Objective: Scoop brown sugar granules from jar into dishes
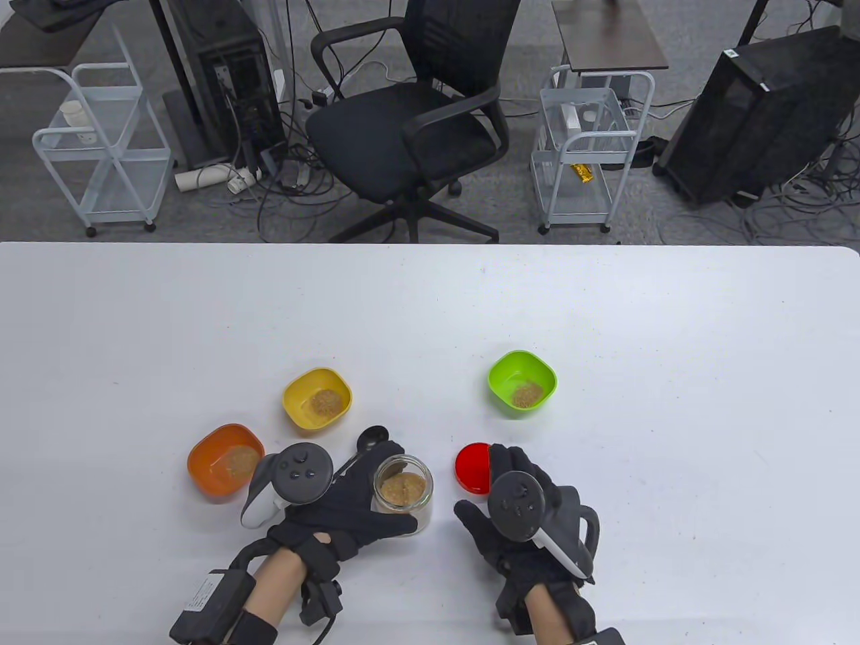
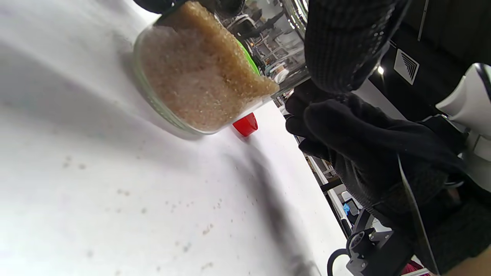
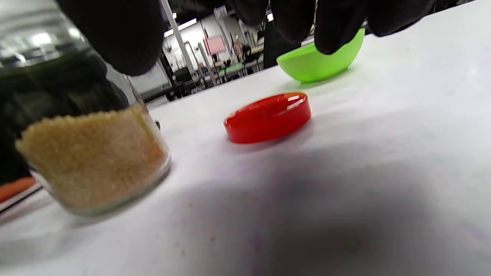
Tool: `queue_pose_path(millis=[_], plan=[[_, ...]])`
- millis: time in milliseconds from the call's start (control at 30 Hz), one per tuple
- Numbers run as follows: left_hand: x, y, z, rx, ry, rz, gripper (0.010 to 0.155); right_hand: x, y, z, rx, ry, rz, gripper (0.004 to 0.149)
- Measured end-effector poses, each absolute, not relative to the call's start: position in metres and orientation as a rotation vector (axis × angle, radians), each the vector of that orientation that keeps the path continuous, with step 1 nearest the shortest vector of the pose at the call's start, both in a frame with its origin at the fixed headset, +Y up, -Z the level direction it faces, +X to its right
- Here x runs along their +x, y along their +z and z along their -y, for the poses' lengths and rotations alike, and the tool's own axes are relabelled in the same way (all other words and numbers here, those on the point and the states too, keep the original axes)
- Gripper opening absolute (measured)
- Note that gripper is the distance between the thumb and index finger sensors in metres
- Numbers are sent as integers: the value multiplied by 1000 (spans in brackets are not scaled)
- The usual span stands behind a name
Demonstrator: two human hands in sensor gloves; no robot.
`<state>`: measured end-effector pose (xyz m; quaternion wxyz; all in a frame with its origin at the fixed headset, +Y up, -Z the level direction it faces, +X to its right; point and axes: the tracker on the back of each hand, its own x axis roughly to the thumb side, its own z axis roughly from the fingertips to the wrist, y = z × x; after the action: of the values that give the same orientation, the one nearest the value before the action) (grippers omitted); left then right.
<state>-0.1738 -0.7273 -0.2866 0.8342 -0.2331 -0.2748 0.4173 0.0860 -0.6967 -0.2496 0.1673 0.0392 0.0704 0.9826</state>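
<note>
Table view shows no writing you could read; the label on your left forearm unit is too small to make out. Your left hand [image 1: 349, 500] grips the open glass jar [image 1: 403, 490], fingers [image 2: 345, 42] wrapped around its wall. The jar stands on the bench [image 1: 672, 403], roughly half full of brown sugar [image 3: 92, 153]. A black spoon [image 1: 371, 438] lies just behind it, handle under your left hand. The red lid [image 1: 472, 468] lies flat right of the jar. Your right hand [image 1: 517, 510] hovers over the lid's near edge, fingers [image 3: 333, 27] loosely spread, holding nothing. The orange dish [image 1: 222, 463], yellow dish [image 1: 317, 398] and green dish [image 1: 523, 381] each hold a small heap of sugar.
</note>
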Motion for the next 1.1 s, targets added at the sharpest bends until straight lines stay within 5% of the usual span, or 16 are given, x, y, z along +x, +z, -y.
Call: queue_pose_path(millis=[600,800,1100], plan=[[-174,-288,728,-528,902,578,111,54,-322,721,32,3082,-523,85],[-174,-288,728,-534,905,574,111,60,-319,719,66,3077,-374,81],[-174,-289,729,-537,903,570,111,68,-292,654,215,2803,-59,81]])
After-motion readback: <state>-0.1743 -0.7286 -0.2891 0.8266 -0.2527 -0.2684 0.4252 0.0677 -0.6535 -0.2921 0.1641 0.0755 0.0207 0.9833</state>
